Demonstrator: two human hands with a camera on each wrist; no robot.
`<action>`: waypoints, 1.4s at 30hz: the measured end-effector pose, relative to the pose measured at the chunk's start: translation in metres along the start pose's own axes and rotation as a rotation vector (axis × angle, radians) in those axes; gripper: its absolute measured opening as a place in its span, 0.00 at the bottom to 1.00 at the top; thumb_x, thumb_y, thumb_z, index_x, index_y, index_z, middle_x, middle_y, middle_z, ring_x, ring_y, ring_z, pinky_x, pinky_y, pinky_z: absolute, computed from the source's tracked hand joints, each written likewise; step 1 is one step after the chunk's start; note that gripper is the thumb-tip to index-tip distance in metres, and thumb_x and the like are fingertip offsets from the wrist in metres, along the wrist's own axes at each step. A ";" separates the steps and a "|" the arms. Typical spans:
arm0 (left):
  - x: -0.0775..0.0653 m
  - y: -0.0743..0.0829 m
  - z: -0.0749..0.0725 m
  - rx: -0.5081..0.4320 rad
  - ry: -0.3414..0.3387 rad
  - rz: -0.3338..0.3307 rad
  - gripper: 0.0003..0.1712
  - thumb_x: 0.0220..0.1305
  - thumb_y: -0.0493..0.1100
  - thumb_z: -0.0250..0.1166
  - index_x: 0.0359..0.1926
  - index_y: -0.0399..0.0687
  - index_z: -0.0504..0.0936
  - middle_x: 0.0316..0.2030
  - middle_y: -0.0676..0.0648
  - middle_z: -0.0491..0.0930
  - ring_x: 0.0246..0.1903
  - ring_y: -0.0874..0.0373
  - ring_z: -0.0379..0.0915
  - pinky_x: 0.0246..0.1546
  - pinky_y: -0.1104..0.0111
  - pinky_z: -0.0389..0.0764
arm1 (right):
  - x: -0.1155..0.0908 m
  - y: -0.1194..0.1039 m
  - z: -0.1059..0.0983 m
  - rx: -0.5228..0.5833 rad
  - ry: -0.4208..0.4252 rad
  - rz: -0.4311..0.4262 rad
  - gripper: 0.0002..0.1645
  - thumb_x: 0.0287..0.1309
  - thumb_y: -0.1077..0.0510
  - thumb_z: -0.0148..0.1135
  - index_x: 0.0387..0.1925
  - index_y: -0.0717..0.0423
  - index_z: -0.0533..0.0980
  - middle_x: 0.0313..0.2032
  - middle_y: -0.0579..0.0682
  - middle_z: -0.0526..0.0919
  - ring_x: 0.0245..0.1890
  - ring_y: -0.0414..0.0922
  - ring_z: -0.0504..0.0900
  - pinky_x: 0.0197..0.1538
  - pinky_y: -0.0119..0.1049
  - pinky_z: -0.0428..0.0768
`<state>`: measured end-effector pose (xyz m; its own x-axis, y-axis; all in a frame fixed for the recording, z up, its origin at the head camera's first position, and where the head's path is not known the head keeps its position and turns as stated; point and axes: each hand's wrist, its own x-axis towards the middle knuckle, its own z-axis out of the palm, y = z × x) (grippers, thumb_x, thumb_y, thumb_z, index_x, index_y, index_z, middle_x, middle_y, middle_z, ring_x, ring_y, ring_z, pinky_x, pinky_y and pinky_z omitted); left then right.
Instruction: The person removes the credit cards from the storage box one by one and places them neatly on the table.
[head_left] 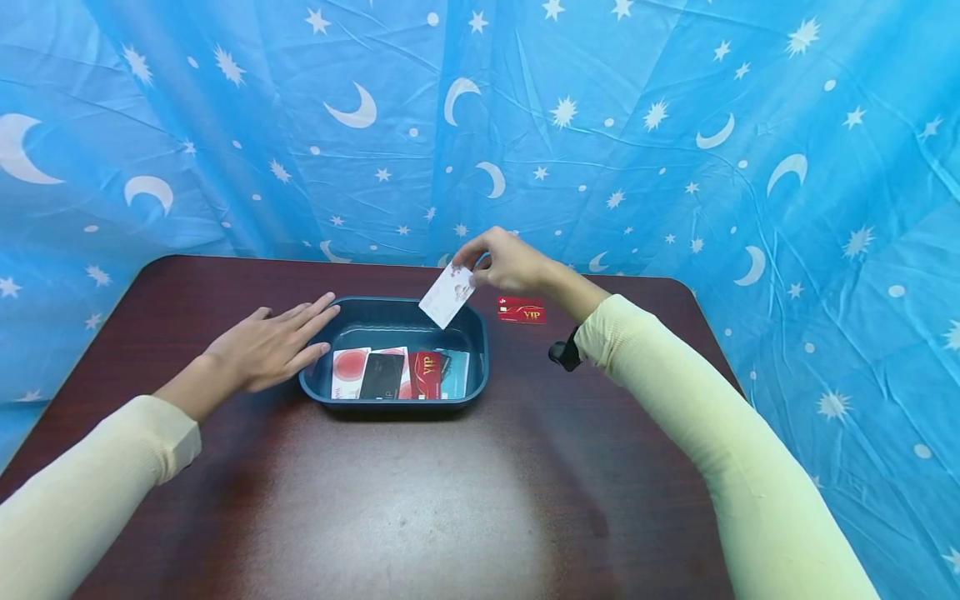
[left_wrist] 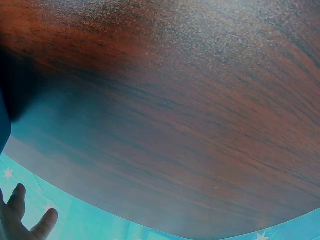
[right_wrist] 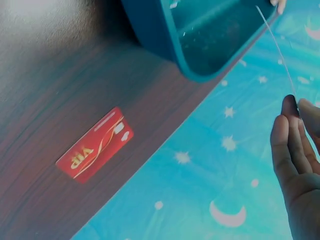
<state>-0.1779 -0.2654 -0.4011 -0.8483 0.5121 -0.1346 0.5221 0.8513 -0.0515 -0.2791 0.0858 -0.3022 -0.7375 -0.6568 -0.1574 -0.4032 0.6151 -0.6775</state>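
My right hand (head_left: 504, 262) pinches a white card (head_left: 447, 294) by one corner, between thumb and fingers. The card hangs tilted over the back right part of a dark blue tray (head_left: 486, 367); the right wrist view shows this card (right_wrist: 278, 49) edge-on. My left hand (head_left: 273, 343) lies with straight fingers at the tray's left rim. Inside the tray are several cards: a white one with a red circle (head_left: 347, 372), a black card (head_left: 382, 377), a red VIP card (head_left: 425, 375) and a light blue card (head_left: 455, 375). In the left wrist view only some fingertips (left_wrist: 46, 223) show.
Right of the tray, another red VIP card (head_left: 521, 310) lies flat on the dark brown table (head_left: 390, 500). A blue curtain (head_left: 525, 125) with moons and stars hangs behind the table's far edge. A black wrist strap (head_left: 566, 352) sits at my right cuff.
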 end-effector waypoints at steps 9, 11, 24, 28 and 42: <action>-0.001 -0.001 0.001 -0.001 0.003 0.001 0.42 0.75 0.61 0.47 0.78 0.43 0.51 0.77 0.37 0.48 0.70 0.39 0.60 0.62 0.35 0.64 | -0.008 0.024 -0.020 0.090 0.190 0.046 0.21 0.61 0.72 0.61 0.57 0.68 0.78 0.50 0.63 0.81 0.49 0.56 0.83 0.50 0.41 0.81; -0.001 -0.001 0.001 0.000 0.002 0.000 0.42 0.75 0.61 0.47 0.78 0.43 0.50 0.77 0.37 0.48 0.70 0.39 0.60 0.61 0.34 0.64 | -0.010 0.031 -0.023 0.118 0.219 0.063 0.22 0.62 0.72 0.61 0.58 0.68 0.77 0.51 0.63 0.80 0.51 0.56 0.83 0.51 0.42 0.81; 0.000 0.000 0.000 -0.008 -0.001 0.004 0.42 0.75 0.61 0.47 0.78 0.42 0.50 0.77 0.37 0.48 0.70 0.39 0.59 0.62 0.34 0.63 | -0.032 0.070 -0.035 0.110 0.355 0.180 0.22 0.65 0.70 0.58 0.61 0.69 0.75 0.53 0.65 0.79 0.55 0.58 0.81 0.51 0.43 0.81; 0.000 0.000 0.000 -0.010 -0.005 0.001 0.42 0.75 0.61 0.47 0.78 0.43 0.50 0.77 0.36 0.48 0.70 0.38 0.59 0.62 0.34 0.63 | -0.041 0.084 -0.037 0.084 0.379 0.220 0.22 0.66 0.69 0.57 0.61 0.67 0.75 0.56 0.65 0.78 0.56 0.58 0.80 0.47 0.40 0.80; 0.001 0.001 0.000 -0.001 -0.002 0.005 0.42 0.75 0.61 0.47 0.78 0.42 0.50 0.77 0.36 0.48 0.70 0.38 0.60 0.62 0.34 0.63 | -0.068 0.128 -0.038 0.023 0.409 0.337 0.23 0.69 0.68 0.52 0.64 0.68 0.72 0.60 0.67 0.75 0.59 0.61 0.76 0.52 0.48 0.77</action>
<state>-0.1783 -0.2641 -0.4014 -0.8452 0.5165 -0.1371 0.5267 0.8486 -0.0502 -0.3008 0.2254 -0.3507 -0.9770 -0.1979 -0.0789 -0.0990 0.7496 -0.6544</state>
